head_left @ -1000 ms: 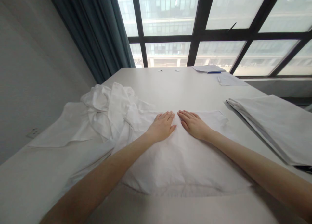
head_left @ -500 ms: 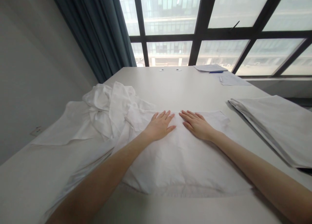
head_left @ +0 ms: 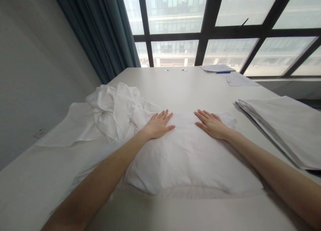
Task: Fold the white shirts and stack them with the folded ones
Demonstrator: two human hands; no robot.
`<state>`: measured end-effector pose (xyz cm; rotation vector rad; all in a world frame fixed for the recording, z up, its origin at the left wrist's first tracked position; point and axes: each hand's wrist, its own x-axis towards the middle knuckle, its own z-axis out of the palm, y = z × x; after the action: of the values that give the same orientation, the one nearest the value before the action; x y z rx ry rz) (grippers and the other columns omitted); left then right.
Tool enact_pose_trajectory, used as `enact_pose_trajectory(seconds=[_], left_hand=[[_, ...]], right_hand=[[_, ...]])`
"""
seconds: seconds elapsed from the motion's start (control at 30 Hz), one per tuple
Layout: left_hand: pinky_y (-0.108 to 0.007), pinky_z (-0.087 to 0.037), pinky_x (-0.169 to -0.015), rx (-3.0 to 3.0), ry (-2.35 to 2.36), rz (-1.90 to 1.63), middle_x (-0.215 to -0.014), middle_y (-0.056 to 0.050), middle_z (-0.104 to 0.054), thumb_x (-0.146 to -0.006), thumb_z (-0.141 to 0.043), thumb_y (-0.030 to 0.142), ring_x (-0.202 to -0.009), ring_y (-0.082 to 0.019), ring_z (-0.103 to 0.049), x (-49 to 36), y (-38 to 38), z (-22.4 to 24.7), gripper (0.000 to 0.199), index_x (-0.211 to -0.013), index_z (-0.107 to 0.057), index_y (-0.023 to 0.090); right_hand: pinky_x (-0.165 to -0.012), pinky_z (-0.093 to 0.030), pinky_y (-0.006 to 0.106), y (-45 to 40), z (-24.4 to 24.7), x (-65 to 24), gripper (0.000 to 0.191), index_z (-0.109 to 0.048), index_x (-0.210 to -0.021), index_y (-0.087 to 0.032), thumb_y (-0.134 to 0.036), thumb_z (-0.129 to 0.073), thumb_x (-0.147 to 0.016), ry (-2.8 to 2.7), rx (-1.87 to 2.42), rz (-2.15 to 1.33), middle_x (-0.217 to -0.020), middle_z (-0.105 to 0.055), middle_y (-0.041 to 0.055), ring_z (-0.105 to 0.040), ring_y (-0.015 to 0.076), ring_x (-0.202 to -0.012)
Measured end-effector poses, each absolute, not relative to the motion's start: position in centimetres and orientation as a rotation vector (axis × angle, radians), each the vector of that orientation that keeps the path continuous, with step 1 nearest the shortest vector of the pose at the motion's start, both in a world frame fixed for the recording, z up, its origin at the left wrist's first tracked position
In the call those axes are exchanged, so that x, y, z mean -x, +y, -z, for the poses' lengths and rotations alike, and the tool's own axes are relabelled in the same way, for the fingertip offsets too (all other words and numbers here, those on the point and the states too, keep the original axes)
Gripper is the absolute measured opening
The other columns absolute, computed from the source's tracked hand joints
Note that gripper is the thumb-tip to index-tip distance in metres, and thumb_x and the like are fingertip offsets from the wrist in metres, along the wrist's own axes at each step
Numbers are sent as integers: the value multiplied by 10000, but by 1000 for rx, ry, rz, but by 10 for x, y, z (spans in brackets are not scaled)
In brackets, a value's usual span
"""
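Observation:
A white cloth lies spread on the table in front of me, lightly wrinkled, its near edge running across the tabletop. My left hand rests palm down near its far edge, fingers stretched and thumb out to the right. Mirroring it on the right, my right hand presses flat on the same cloth, fingers spread. A strip of bare cloth shows between the two hands. To the left, a crumpled heap of white fabric adjoins the spread cloth; whether they are one piece I cannot tell.
A folded white cloth stack sits at the right on the white table. Papers and a blue pen lie at the far right. Beyond are a dark curtain and framed windows.
My hands have slid apart across the cloth, the left one to the left and the right one to the right. Both remain flat. The gap between them is wider.

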<state>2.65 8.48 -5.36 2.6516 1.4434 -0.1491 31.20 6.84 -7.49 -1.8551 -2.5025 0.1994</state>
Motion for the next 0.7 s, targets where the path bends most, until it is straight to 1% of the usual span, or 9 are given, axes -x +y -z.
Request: enact_pose_trajectory(seconds=[0.13,0.3,0.47,0.7], left_hand=[[-460,-122,-1196,-2658,1437,155,-1628,-135,-87,-1002,-233,569,-1504,-257,-100,-23,85,55,704,-1564,-149,153],[-468,-134,-1192,-2673,1426,153,-1627,-131,-99,-1002,-230,571,-1503,-267,-104,-15,89,58,697,-1564,-161,164],[-467,-140,-1192,-2655,1499,154,-1624,-122,-124,-1006,-226,555,-1503,-253,-113,0,90,57,681,-1558,-190,157],[-456,-178,-1182,-2664,1656,141,-1616,-133,-166,-1012,-216,534,-1495,-251,-164,15,87,58,654,-1544,-245,154]], right_hand=[[-1190,-162,485,64,75,-326,726,-209,-1567,-209,-608,-147,-964,-2496,1913,-166,-1626,-174,57,-146,250,-1490],[-1188,-178,470,60,78,-361,729,-223,-1563,-188,-594,-151,-962,-2451,2004,-80,-1619,-202,63,-199,251,-1479],[-1172,-225,482,58,86,-380,724,-271,-1548,-196,-601,-167,-958,-2373,2041,-17,-1609,-239,63,-225,254,-1472],[-1160,-255,481,56,91,-382,716,-334,-1517,-159,-580,-183,-958,-2297,2066,53,-1592,-285,90,-266,244,-1459]])
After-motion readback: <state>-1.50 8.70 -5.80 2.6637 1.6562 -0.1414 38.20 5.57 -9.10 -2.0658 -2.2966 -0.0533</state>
